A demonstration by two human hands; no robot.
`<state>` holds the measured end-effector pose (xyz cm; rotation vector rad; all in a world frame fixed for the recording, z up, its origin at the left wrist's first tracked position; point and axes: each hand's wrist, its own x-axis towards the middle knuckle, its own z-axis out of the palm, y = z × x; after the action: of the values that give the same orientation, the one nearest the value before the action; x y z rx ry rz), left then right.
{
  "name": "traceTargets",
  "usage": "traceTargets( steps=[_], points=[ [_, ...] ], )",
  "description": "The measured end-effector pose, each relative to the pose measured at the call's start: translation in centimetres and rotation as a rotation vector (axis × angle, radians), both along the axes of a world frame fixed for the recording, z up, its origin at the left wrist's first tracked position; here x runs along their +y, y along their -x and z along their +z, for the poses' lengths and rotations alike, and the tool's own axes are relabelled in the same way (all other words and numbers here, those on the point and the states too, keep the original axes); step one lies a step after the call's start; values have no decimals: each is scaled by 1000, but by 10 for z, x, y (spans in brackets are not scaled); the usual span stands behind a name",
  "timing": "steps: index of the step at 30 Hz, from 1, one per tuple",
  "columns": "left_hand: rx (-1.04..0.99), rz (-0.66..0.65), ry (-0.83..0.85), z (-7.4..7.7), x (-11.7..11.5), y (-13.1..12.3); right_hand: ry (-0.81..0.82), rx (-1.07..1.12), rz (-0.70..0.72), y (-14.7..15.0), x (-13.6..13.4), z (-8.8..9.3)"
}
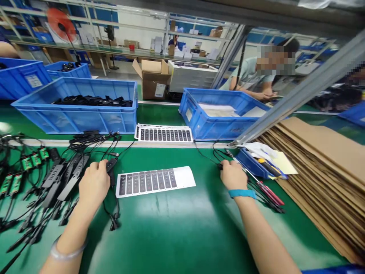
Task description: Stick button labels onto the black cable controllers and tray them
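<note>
My left hand (94, 183) is closed around a small black control box (111, 164) with cables hanging from it, just left of a white sheet of dark stickers (184, 177). That sheet lies on the green table with a bare white part at its right end. To the right, my right hand (234, 175) has its fingers closed on a black cable (219, 166); the gripped end is mostly hidden. Several black control boxes (53, 184) with tangled leads lie left of my left hand. Farther back, more stickers (164, 134) rest on the table's pale strip.
A blue crate (85, 118) of black parts and another blue crate (228, 123) with white sheets stand behind. Right of my hand are a blue tray (251, 163), a red-handled screwdriver (270, 193) and stacked cardboard (319, 182). A co-worker (256, 82) sits beyond a metal post.
</note>
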<state>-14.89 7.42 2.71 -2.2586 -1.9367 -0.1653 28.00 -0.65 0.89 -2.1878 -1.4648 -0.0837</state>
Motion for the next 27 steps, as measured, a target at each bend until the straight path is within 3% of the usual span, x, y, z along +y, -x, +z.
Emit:
traceTargets(
  steps=[3, 9, 12, 15, 18, 21, 23, 25, 27],
  points=[
    [1, -55, -72, 1, -2, -5, -26, 23, 78, 14, 8, -9],
    [-379, -605, 137, -21, -34, -48, 99, 172, 516, 92, 35, -19],
    [-388, -735, 143, -38, -48, -61, 140, 226, 553, 112, 41, -24],
    [-271, -773, 130, -48, -53, -65, 62, 374, 517, 108, 40, -30],
    [-188, -754, 161, -47, -51, -66, -94, 686, 362, 93, 40, -31],
    [-160, -657, 157, -36, -42, -60, -286, 944, 140, 86, 42, -23],
    [-109, -449, 73, -25, -30, -49, -392, 1057, 91, 91, 41, -14],
    [-36, -162, -28, -14, -17, -34, -425, 1154, 135, 101, 39, -6],
    [4, 29, -40, -7, -5, -17, -401, 1208, 200, 114, 36, -1]
  ],
)
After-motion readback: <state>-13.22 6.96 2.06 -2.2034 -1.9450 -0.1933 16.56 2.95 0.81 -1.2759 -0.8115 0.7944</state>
